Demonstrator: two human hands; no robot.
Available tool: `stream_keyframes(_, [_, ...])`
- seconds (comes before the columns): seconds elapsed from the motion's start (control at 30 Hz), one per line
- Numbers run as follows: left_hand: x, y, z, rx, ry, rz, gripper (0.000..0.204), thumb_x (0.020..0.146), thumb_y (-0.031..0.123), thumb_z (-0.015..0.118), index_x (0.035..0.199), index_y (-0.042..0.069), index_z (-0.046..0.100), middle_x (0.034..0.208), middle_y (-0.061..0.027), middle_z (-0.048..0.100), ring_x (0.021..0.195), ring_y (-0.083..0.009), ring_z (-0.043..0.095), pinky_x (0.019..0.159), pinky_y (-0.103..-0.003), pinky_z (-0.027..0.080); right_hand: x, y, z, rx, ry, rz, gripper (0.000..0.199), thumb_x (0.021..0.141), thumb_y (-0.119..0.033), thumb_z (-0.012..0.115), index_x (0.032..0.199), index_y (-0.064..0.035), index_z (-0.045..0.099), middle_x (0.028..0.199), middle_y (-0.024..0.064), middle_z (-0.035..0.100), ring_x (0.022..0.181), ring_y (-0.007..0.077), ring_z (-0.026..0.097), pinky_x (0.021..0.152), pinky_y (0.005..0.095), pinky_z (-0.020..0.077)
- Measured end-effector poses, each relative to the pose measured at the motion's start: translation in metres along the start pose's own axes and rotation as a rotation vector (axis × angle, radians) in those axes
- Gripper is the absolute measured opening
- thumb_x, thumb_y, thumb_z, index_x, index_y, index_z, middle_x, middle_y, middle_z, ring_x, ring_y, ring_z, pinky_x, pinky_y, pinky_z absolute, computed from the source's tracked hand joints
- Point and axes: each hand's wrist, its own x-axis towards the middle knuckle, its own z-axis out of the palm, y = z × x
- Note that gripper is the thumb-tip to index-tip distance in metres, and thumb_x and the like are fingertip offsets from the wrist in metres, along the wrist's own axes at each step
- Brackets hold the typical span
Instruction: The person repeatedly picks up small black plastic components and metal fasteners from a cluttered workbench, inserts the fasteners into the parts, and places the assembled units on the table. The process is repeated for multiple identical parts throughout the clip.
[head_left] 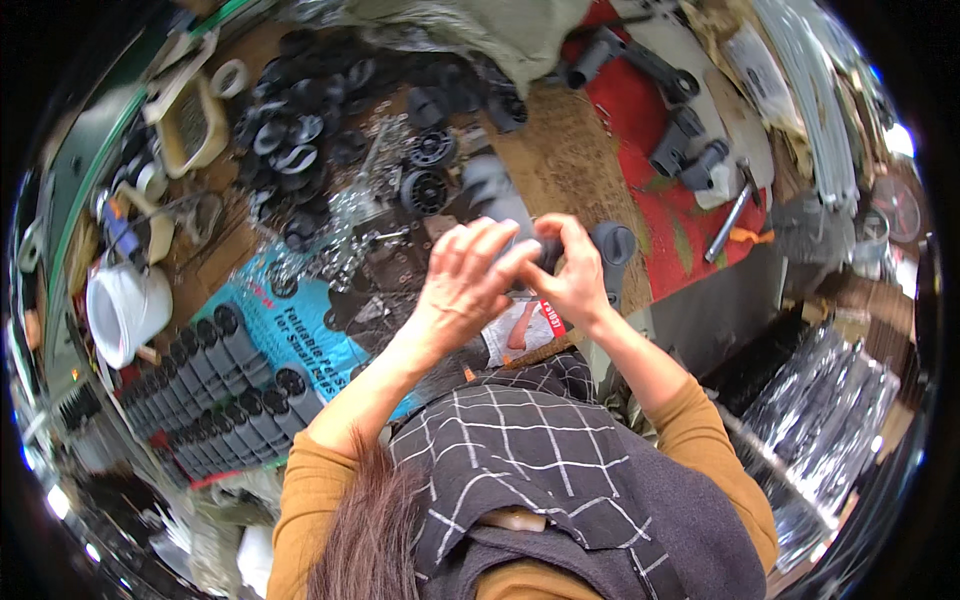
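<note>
Both of my hands meet over the middle of the workbench. My left hand has its fingers curled over a grey plastic tube-shaped part, which is smeared by motion and partly covered by the fingers. Closed in a pinch, my right hand holds a small dark plastic piece against the near end of the grey part. Just right of that hand stands another grey plastic part with a round top. Two black wheels lie beyond my left hand.
Black plastic pieces are heaped at the back left, with loose metal hardware before them. Rows of grey wheeled parts line the left front. A hammer and several grey fittings lie on red cloth. A white bucket stands left.
</note>
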Motion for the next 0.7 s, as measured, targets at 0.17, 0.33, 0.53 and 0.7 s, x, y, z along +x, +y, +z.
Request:
stream_keyframes(0.17, [-0.051, 0.007, -0.006, -0.599, 0.003, -0.449, 0.071, 0.061, 0.023, 0.085, 0.123, 0.011, 0.053, 0.104, -0.0114, 0.06, 0.097, -0.0319, 0.059, 0.087, -0.038, 0.047, -0.006, -0.022, 0.028, 0.46, -0.408, 0.411, 0.047, 0.086, -0.031, 0.069, 0.117, -0.0032, 0.049, 0.088, 0.0114, 0.066, 0.083, 0.0174, 0.064, 0.073, 0.0317, 0.0512])
stream_keyframes(0.33, [-0.097, -0.022, 0.014, -0.585, 0.002, -1.139, 0.06, 0.072, 0.046, 0.076, 0.11, 0.002, 0.062, 0.118, -0.0163, 0.045, 0.112, -0.0319, 0.049, 0.097, -0.038, 0.042, 0.072, -0.022, 0.078, 0.065, -0.225, 0.001, 0.022, 0.086, -0.019, 0.066, 0.097, -0.0017, 0.06, 0.081, 0.0084, 0.067, 0.073, 0.014, 0.063, 0.068, 0.0282, 0.0507])
stream_keyframes(0.53, [-0.1, -0.031, 0.041, -0.363, 0.075, -1.151, 0.061, 0.072, 0.042, 0.077, 0.111, -0.002, 0.06, 0.119, -0.0188, 0.041, 0.111, -0.0356, 0.047, 0.098, -0.041, 0.04, 0.175, -0.044, 0.162, -0.276, -0.176, -0.302, 0.023, 0.079, -0.026, 0.069, 0.082, -0.0042, 0.063, 0.087, 0.013, 0.063, 0.089, 0.0302, 0.061, 0.08, 0.0399, 0.0484])
stream_keyframes(0.7, [-0.101, -0.023, 0.044, -0.311, 0.117, -1.118, 0.065, 0.075, 0.045, 0.072, 0.12, 0.003, 0.053, 0.12, -0.0192, 0.041, 0.115, -0.0394, 0.043, 0.097, -0.047, 0.039, 0.203, -0.043, 0.21, -0.499, -0.144, -0.481, 0.027, 0.08, -0.023, 0.068, 0.101, -0.0077, 0.062, 0.1, 0.0122, 0.06, 0.103, 0.0329, 0.053, 0.089, 0.0389, 0.0454])
